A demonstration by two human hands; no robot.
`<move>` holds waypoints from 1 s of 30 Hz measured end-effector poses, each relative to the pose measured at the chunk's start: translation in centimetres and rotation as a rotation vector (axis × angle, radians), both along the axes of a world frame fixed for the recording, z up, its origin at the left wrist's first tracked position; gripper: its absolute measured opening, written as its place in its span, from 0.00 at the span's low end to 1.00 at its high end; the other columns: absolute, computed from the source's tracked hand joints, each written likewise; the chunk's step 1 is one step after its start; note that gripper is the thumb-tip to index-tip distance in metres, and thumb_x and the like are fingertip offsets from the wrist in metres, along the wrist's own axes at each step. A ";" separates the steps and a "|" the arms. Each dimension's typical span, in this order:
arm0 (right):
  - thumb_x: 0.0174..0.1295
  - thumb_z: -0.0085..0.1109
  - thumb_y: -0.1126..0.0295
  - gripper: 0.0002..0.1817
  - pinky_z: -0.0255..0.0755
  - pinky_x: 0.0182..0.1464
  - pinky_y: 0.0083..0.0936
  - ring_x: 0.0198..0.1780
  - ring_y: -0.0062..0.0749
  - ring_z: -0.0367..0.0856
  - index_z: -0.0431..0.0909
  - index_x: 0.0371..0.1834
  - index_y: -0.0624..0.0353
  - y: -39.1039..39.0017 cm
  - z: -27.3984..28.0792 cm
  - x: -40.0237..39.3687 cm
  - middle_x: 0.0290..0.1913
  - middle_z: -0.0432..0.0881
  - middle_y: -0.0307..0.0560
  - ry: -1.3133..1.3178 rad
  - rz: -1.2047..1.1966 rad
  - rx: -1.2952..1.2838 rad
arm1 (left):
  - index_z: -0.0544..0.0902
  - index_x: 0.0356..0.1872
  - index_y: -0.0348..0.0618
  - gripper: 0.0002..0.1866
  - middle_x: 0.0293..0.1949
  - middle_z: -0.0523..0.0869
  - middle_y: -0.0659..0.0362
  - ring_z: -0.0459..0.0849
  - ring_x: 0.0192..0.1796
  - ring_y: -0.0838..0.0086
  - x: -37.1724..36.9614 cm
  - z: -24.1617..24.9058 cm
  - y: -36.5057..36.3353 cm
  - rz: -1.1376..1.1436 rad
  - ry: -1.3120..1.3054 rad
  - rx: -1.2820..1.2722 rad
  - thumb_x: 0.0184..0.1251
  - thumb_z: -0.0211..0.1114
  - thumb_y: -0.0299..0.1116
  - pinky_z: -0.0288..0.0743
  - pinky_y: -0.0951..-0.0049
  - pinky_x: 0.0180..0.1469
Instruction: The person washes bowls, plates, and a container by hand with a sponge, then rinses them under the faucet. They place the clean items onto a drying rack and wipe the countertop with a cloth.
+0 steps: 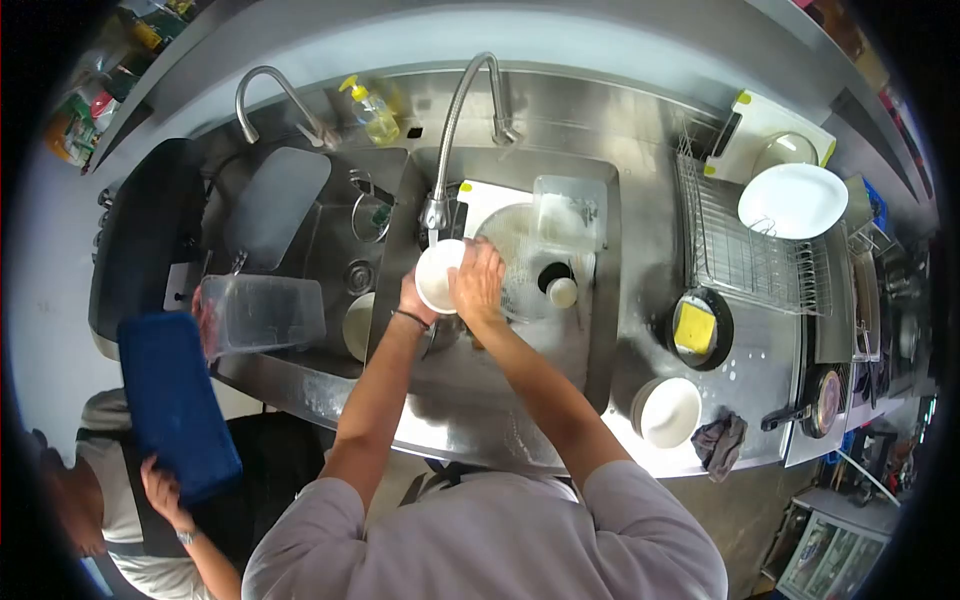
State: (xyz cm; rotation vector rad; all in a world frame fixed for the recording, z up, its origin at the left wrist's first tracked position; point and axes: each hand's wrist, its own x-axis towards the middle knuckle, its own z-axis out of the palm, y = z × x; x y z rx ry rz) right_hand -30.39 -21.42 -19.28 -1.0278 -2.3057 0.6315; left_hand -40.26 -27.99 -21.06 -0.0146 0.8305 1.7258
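Both hands [482, 282] grip a smooth, round white bowl [436, 276] beneath an arched metal faucet [453, 128].

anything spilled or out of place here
A dark cloth lies crumpled at the front edge of the counter beside the stacked bowls, as if dropped there; pale spots, perhaps water or suds, show nearby.
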 end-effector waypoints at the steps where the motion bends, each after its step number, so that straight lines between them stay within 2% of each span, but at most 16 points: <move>1: 0.45 0.63 0.67 0.34 0.62 0.54 0.45 0.56 0.50 0.62 0.60 0.57 0.62 0.3 0.6 0.0 0.54 0.61 0.57 0.137 0.096 0.144 | 0.68 0.58 0.41 0.28 0.56 0.73 0.51 0.72 0.58 0.59 0.3 0.5 0.0 0.036 -0.062 0.042 0.66 0.34 0.50 0.63 0.59 0.61; 7: 0.48 0.62 0.65 0.28 0.61 0.56 0.42 0.54 0.50 0.66 0.67 0.53 0.60 0.0 2.3 0.0 0.51 0.66 0.55 0.119 0.312 0.261 | 0.73 0.52 0.44 0.25 0.51 0.76 0.53 0.73 0.54 0.59 1.0 0.5 0.1 0.132 -0.107 0.206 0.65 0.40 0.50 0.64 0.60 0.58; 9: 0.49 0.60 0.65 0.26 0.65 0.53 0.37 0.50 0.47 0.71 0.68 0.52 0.60 0.0 1.3 -0.2 0.47 0.70 0.54 0.054 0.482 0.034 | 0.76 0.48 0.44 0.23 0.47 0.78 0.54 0.75 0.51 0.61 1.2 -0.2 0.0 0.146 -0.090 0.177 0.65 0.42 0.49 0.66 0.61 0.57; 13: 0.58 0.50 0.62 0.14 0.68 0.47 0.40 0.48 0.48 0.74 0.72 0.40 0.61 -0.7 -0.8 -2.0 0.49 0.74 0.55 0.199 0.265 -0.117 | 0.76 0.46 0.41 0.22 0.44 0.80 0.55 0.77 0.48 0.63 0.4 -0.9 0.7 0.203 -0.076 0.127 0.65 0.44 0.47 0.69 0.64 0.54; 14: 0.61 0.43 0.57 0.18 0.66 0.49 0.42 0.50 0.50 0.73 0.71 0.40 0.62 0.3 -0.3 -1.6 0.51 0.73 0.59 0.120 0.550 -0.656 | 0.76 0.46 0.41 0.22 0.44 0.80 0.55 0.77 0.48 0.63 0.6 -0.3 0.4 0.209 -0.075 0.128 0.65 0.44 0.47 0.69 0.64 0.54; 15: 0.61 0.43 0.57 0.18 0.66 0.49 0.42 0.50 0.50 0.73 0.71 0.40 0.62 0.8 0.3 -1.6 0.51 0.73 0.59 0.121 0.553 -0.654 | 0.76 0.46 0.41 0.22 0.43 0.81 0.55 0.77 0.47 0.63 0.9 0.4 0.2 0.191 -0.068 0.130 0.65 0.45 0.47 0.69 0.63 0.53; 17: 0.61 0.42 0.53 0.21 0.65 0.49 0.41 0.49 0.53 0.73 0.71 0.42 0.62 1.0 1.9 -1.4 0.47 0.74 0.62 0.041 0.215 -0.359 | 0.76 0.44 0.41 0.21 0.42 0.80 0.54 0.77 0.47 0.63 1.9 1.7 0.8 0.147 -0.103 0.134 0.66 0.44 0.47 0.70 0.63 0.52; 19: 0.61 0.42 0.47 0.26 0.65 0.49 0.42 0.47 0.56 0.73 0.71 0.46 0.61 -0.1 2.3 -0.9 0.44 0.76 0.63 0.300 0.198 -0.439 | 0.76 0.44 0.41 0.21 0.42 0.80 0.54 0.78 0.46 0.63 1.6 1.0 1.4 0.158 -0.052 0.128 0.67 0.44 0.47 0.69 0.64 0.52; 21: 0.62 0.47 0.50 0.24 0.66 0.50 0.36 0.47 0.50 0.75 0.74 0.43 0.64 -0.6 -0.7 -1.3 0.42 0.77 0.62 0.231 0.208 -0.363 | 0.75 0.44 0.41 0.19 0.41 0.80 0.54 0.78 0.44 0.66 2.1 2.0 1.8 0.281 0.044 -0.139 0.68 0.43 0.44 0.71 0.67 0.50; 22: 0.62 0.49 0.54 0.21 0.70 0.40 0.36 0.37 0.50 0.79 0.77 0.33 0.65 -0.2 1.3 -0.4 0.33 0.80 0.60 0.321 0.188 -0.537 | 0.73 0.46 0.42 0.16 0.40 0.79 0.56 0.78 0.43 0.69 1.2 -0.2 1.8 0.205 0.410 -0.136 0.69 0.43 0.40 0.73 0.70 0.46; 24: 0.62 0.49 0.56 0.20 0.69 0.35 0.36 0.33 0.49 0.80 0.78 0.29 0.65 0.9 1.0 -0.7 0.29 0.80 0.59 0.419 0.085 -0.675 | 0.69 0.48 0.43 0.12 0.40 0.78 0.59 0.78 0.41 0.74 3.7 5.0 2.0 0.225 0.639 -0.503 0.69 0.45 0.36 0.73 0.72 0.44; 25: 0.63 0.49 0.58 0.20 0.69 0.29 0.37 0.29 0.48 0.80 0.78 0.24 0.65 1.3 0.8 -0.7 0.24 0.80 0.58 0.529 -0.006 -0.812 | 0.69 0.47 0.45 0.11 0.40 0.78 0.60 0.78 0.40 0.75 1.4 -1.1 2.1 0.270 0.557 -0.192 0.69 0.46 0.37 0.73 0.72 0.44; 26: 0.63 0.47 0.59 0.20 0.68 0.27 0.37 0.26 0.45 0.79 0.78 0.22 0.64 1.1 0.7 -0.8 0.23 0.79 0.56 0.418 -0.004 -0.525 | 0.72 0.44 0.46 0.11 0.38 0.79 0.60 0.79 0.39 0.74 2.0 0.5 2.1 0.240 0.639 -0.226 0.68 0.46 0.39 0.73 0.72 0.44; 27: 0.63 0.45 0.60 0.20 0.68 0.25 0.38 0.23 0.42 0.78 0.78 0.20 0.63 0.5 0.4 -1.2 0.21 0.78 0.55 0.282 -0.014 -0.249 | 0.75 0.41 0.45 0.14 0.34 0.80 0.60 0.79 0.39 0.73 0.5 -1.7 2.5 0.183 0.389 -0.164 0.67 0.47 0.41 0.73 0.73 0.44; 28: 0.61 0.46 0.56 0.21 0.69 0.26 0.42 0.23 0.47 0.78 0.79 0.17 0.57 0.3 -2.0 -2.4 0.19 0.77 0.56 0.158 -0.005 -0.039 | 0.78 0.42 0.46 0.18 0.39 0.82 0.58 0.79 0.44 0.69 0.1 -1.0 2.1 0.060 0.281 -0.168 0.67 0.43 0.45 0.70 0.69 0.52; 30: 0.58 0.46 0.61 0.16 0.72 0.28 0.39 0.25 0.42 0.80 0.80 0.20 0.54 -0.2 1.4 -0.5 0.21 0.79 0.51 0.056 0.213 0.164 | 0.76 0.46 0.47 0.29 0.45 0.80 0.55 0.77 0.49 0.62 -0.6 0.1 0.9 -0.200 0.141 -0.028 0.63 0.38 0.59 0.69 0.60 0.53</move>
